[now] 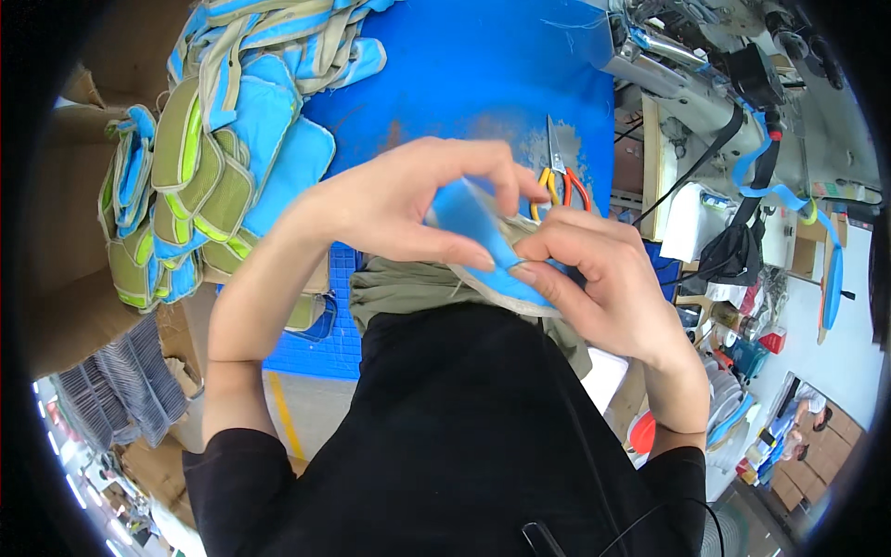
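Observation:
A blue fabric piece with pale beige edging [471, 225] is held over my lap, its upper end blurred. My right hand [594, 269] pinches its right part between thumb and fingers. Curved around its left side is my left hand [399, 200], thumb and fingers apart. The left thumb tip lies close to the fabric; whether it touches, I cannot tell. Just beyond my hands, scissors with orange and yellow handles [574, 192] lie on the blue table [445, 84], blades pointing away.
Blue and olive fabric pieces with lime trim [190, 186] are heaped at the left, beside a cardboard box [70, 186]. More grey and blue strips [278, 42] lie at the far left. A sewing machine [687, 93] stands at the far right. Olive cloth [399, 288] covers my lap.

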`<state>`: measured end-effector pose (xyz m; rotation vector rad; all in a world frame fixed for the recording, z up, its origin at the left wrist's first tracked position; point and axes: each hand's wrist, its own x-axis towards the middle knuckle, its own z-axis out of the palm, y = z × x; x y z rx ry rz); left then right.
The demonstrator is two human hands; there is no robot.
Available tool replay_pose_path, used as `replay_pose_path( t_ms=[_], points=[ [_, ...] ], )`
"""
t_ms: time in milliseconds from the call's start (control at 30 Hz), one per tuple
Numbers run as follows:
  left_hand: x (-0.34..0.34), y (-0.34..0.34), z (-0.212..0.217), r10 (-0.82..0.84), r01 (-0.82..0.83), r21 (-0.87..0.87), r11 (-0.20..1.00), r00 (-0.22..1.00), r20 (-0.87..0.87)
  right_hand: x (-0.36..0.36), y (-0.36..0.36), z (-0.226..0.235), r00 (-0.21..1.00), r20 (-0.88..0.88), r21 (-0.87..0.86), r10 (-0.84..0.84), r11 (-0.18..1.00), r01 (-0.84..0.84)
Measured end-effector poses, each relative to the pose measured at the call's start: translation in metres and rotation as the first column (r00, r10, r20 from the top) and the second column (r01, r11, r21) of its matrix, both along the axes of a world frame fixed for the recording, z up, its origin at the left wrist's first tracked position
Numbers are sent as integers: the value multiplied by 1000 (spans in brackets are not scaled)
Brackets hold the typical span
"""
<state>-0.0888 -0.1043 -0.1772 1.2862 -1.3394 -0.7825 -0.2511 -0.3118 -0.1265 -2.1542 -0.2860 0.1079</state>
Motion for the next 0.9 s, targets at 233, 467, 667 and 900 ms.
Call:
replay_pose_path(
  t_ms=[233,467,667,900],
  points=[
    [-5,-4,-16,-33,40,66,997,995,-99,-12,-9,1,997,-26,-77,-74,994,71],
    [-13,-5,-6,87,-77,100,992,991,-97,-16,-16,1,992,-71,-82,-105,992,99],
    [-16,-7,2,126,-104,168,980,984,-125,-16,-25,-8,985,-116,10,-127,992,129],
    [-12,-1,-4,185,-183,106,977,983,-12,-7,-18,-16,986,-111,33,-124,991,128]
  ],
)
